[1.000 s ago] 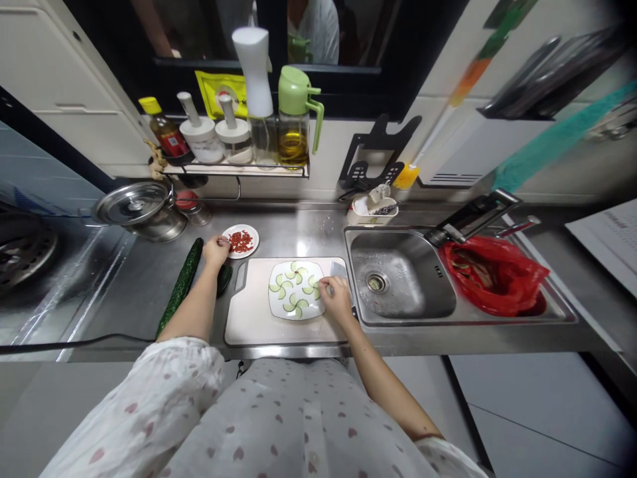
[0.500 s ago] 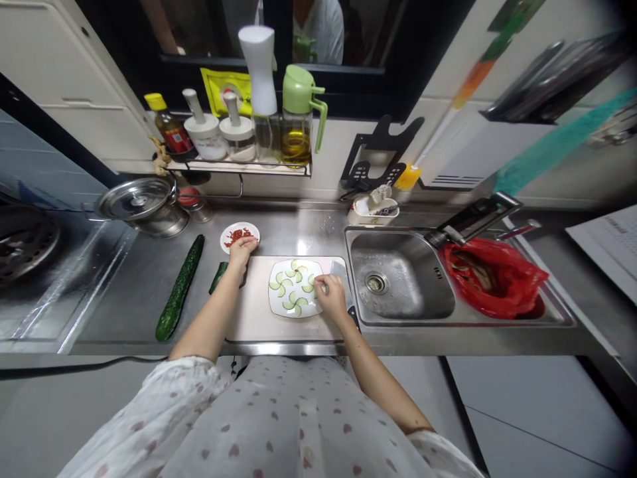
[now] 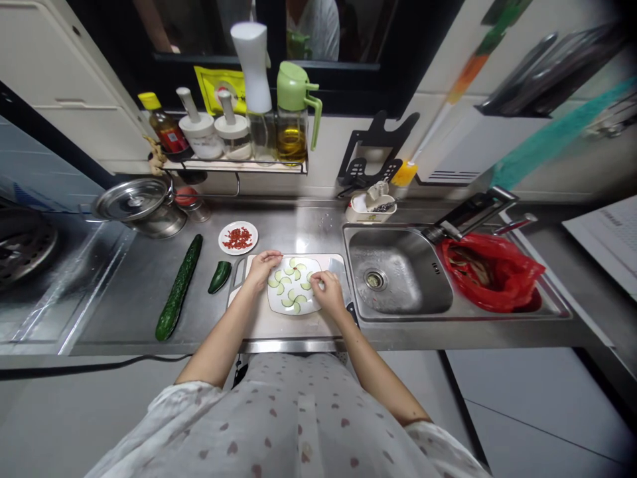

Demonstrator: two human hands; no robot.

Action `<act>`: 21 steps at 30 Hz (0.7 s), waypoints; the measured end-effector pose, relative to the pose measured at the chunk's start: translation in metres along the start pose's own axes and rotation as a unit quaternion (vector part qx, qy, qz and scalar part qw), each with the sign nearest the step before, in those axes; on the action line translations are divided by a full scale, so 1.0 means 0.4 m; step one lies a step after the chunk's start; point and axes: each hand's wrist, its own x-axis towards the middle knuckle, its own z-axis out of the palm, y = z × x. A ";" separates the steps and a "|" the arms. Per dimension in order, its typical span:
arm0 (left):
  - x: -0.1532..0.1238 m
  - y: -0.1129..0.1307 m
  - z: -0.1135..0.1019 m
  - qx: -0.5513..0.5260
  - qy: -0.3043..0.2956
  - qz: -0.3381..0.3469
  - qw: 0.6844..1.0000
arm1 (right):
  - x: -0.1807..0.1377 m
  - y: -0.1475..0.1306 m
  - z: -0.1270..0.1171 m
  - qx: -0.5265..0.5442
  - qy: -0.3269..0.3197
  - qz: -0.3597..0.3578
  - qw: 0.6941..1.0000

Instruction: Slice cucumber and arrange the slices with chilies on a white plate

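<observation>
A white plate (image 3: 283,307) lies on the cutting board (image 3: 259,326), with thin cucumber slices (image 3: 294,269) laid on it in pinwheel shapes. One pinwheel has a red dot at its middle. My left hand (image 3: 263,269) is at the plate's upper left, thumb and fingertips pinched on what looks like a tiny piece of chopped red pepper. At the plate's right edge, my right hand (image 3: 328,293) has its fingertips closed on a cucumber slice, partly hiding the pinwheel there. Chopped red pepper (image 3: 237,238) fills a small round dish (image 3: 253,243) behind the board.
A whole cucumber (image 3: 180,287) and a cut cucumber piece (image 3: 219,276) lie to the left. A knife (image 3: 352,313) rests at the board's right side, partly hidden by my arm. Further right are the sink (image 3: 398,292) and a red plastic bag (image 3: 490,272). A lidded pot (image 3: 134,202) stands back left.
My left hand has moved from the dish of red pepper, rightward and nearer, to the white plate's upper left. My right hand has stayed at the plate's right edge.
</observation>
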 end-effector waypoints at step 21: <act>-0.097 0.007 0.098 -0.057 -0.129 0.114 0.983 | 0.068 -0.055 -0.030 0.101 0.000 -0.060 0.993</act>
